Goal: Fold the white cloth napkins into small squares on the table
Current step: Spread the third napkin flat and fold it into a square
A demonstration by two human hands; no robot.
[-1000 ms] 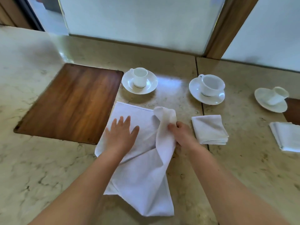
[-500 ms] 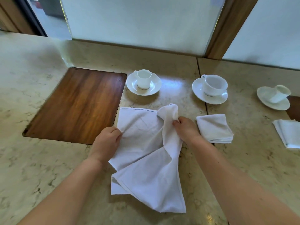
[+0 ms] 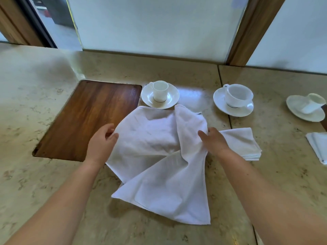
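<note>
Two napkins lie folded at three o'clock (image 3: 242,144) and beyond (image 3: 318,147); the open napkin (image 3: 159,156), unfolded, is pinched by the left hand (image 3: 102,144) and gripped by the right hand (image 3: 214,141).

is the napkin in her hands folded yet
Not yet: the napkin lies rumpled and spread, gripped by the left hand and right hand.

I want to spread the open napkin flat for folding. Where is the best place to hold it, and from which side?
Take the open napkin by its near hemmed corner, coming from the near left. That corner lies flat and free on the table, while the far part is bunched under the right hand.
</note>
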